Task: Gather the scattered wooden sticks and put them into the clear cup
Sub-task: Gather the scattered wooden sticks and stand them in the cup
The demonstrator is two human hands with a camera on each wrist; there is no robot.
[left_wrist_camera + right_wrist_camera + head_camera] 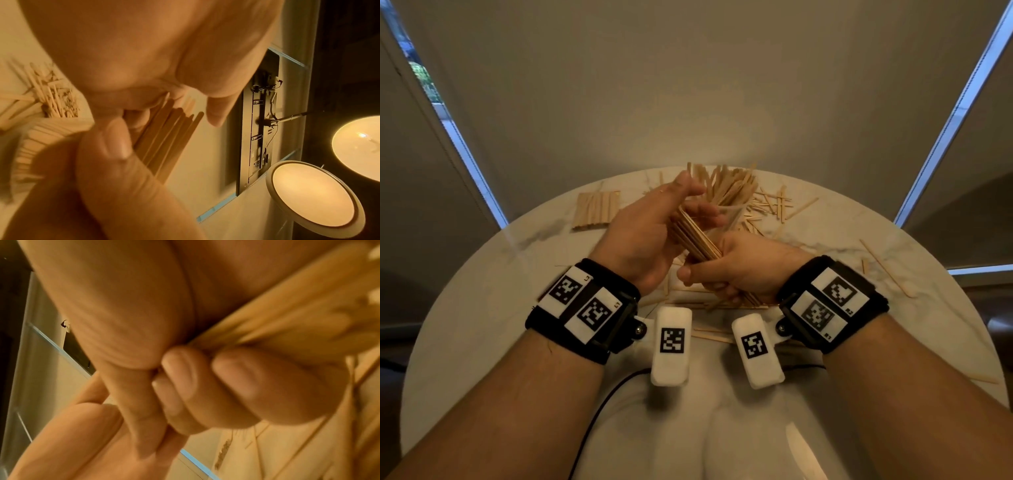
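Observation:
Above the middle of the round marble table [482,308], both hands hold one thick bundle of wooden sticks [693,236]. My left hand [654,226] wraps its fingers round the bundle's upper end, thumb raised. My right hand [726,270] grips the lower end in a fist. The left wrist view shows the stick ends [164,138] between thumb and fingers. In the right wrist view, curled fingers [236,386] clamp the bundle [277,318]. Just behind the hands stands the clear cup [729,210], partly hidden, with many sticks [726,185] fanning out of it.
A neat row of flat sticks [595,209] lies at the back left. Loose sticks [770,202] are strewn right of the cup, more [705,301] lie under the hands, and long ones [880,260] sit near the right edge. A black cable [602,411] runs along the near side.

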